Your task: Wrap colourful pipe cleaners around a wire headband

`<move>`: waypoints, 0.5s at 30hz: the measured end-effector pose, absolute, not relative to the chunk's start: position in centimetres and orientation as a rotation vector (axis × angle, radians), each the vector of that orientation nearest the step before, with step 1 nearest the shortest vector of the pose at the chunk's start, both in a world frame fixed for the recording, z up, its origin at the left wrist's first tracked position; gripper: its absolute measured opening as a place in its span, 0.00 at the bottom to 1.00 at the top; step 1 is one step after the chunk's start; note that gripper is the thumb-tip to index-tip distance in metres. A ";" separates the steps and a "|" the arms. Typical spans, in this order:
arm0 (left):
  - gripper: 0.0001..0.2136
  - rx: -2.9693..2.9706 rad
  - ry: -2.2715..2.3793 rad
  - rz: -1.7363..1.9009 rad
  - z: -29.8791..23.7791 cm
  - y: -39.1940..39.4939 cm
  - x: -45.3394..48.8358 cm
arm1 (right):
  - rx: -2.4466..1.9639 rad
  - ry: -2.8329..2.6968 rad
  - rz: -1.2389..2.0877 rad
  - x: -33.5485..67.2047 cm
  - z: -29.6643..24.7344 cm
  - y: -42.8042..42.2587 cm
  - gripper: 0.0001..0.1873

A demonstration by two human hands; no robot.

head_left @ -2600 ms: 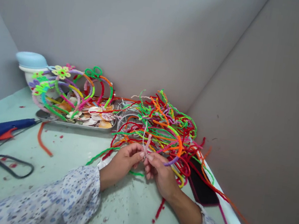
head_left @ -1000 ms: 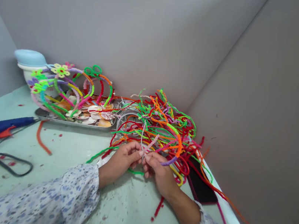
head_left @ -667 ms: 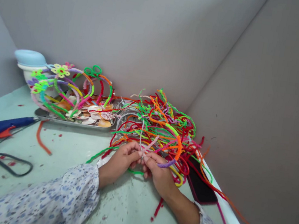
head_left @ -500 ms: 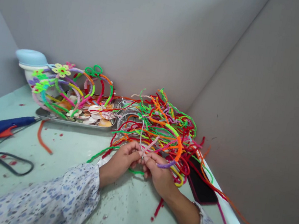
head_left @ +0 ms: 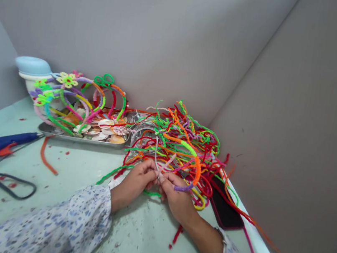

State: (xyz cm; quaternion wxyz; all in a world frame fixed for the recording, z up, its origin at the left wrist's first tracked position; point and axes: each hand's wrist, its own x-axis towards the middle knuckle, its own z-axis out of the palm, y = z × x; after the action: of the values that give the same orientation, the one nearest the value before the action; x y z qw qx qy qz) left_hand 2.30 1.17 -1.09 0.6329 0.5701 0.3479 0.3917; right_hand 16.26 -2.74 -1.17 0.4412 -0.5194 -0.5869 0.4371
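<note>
Fingers pinched, my left hand (head_left: 135,181) and my right hand (head_left: 178,199) meet fingertip to fingertip above the table. Between them is a wire headband (head_left: 198,164) wound with orange, lime green and purple pipe cleaner. The purple end lies at my right hand, while the bare grey wire (head_left: 156,153) runs up from my left fingertips. A pale pink pipe cleaner (head_left: 168,162) sticks up from the pinch point, its lower end hidden by the fingers. Behind the hands spreads a tangled heap of coloured pipe cleaners (head_left: 193,132).
A metal tray (head_left: 90,142) of seashells carries several finished pipe-cleaner headbands (head_left: 103,95). Coiled wire (head_left: 142,133) lies beside it. A blue glue gun (head_left: 4,141) with a looped cord is at left; a dark phone (head_left: 226,209) lies at right, near the table edge. A blue-lidded white container (head_left: 34,68) stands behind.
The view has shifted slightly, so everything sits a little further left. Both hands keep their pinch; the wire and the pink pipe cleaner have barely moved.
</note>
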 end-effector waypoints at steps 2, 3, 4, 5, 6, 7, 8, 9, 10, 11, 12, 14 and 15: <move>0.05 1.313 0.804 0.899 -1.2 1.2 2.3 | -1.304 -1.467 1.072 16.2 -1.2 -2.8 0.12; 0.05 1.320 0.809 0.901 -1.3 1.3 2.3 | -1.307 -1.471 1.068 16.2 -1.2 -2.8 0.12; 0.05 1.326 0.815 0.901 -1.3 1.3 2.3 | -1.308 -1.476 1.062 16.2 -1.3 -2.9 0.12; 0.05 1.331 0.820 0.902 -1.4 1.3 2.3 | -1.308 -1.479 1.057 16.2 -1.3 -2.9 0.12; 0.04 1.333 0.826 0.903 -1.3 1.3 2.3 | -1.309 -1.482 1.052 16.2 -1.3 -2.9 0.13; 0.04 1.331 0.829 0.905 -1.3 1.3 2.3 | -1.310 -1.485 1.046 16.2 -1.4 -2.9 0.13; 0.04 1.327 0.832 0.906 -1.3 1.3 2.3 | -1.309 -1.491 1.039 16.2 -1.4 -2.9 0.13; 0.04 1.320 0.835 0.907 -1.2 1.2 2.4 | -1.305 -1.498 1.031 16.2 -1.4 -2.9 0.12; 0.04 1.313 0.838 0.907 -1.1 1.2 2.4 | -1.300 -1.507 1.022 16.2 -1.5 -2.9 0.12; 0.04 1.306 0.843 0.907 -1.1 1.2 2.4 | -1.294 -1.518 1.011 16.2 -1.5 -2.9 0.12; 0.04 1.302 0.848 0.908 -1.1 1.2 2.4 | -1.288 -1.530 0.999 16.2 -1.5 -3.0 0.12; 0.04 1.304 0.854 0.913 -1.1 1.2 2.3 | -1.291 -1.547 0.972 16.2 -1.4 -3.0 0.12; 0.03 1.308 0.855 0.915 -1.2 1.2 2.3 | -1.300 -1.554 0.954 16.1 -1.4 -3.1 0.13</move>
State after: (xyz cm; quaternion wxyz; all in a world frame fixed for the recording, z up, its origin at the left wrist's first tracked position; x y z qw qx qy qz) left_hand 2.31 1.20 -1.19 0.6174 0.5683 0.3714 0.3973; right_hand 16.15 -3.06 -1.39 0.4362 -0.5224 -0.6244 0.3833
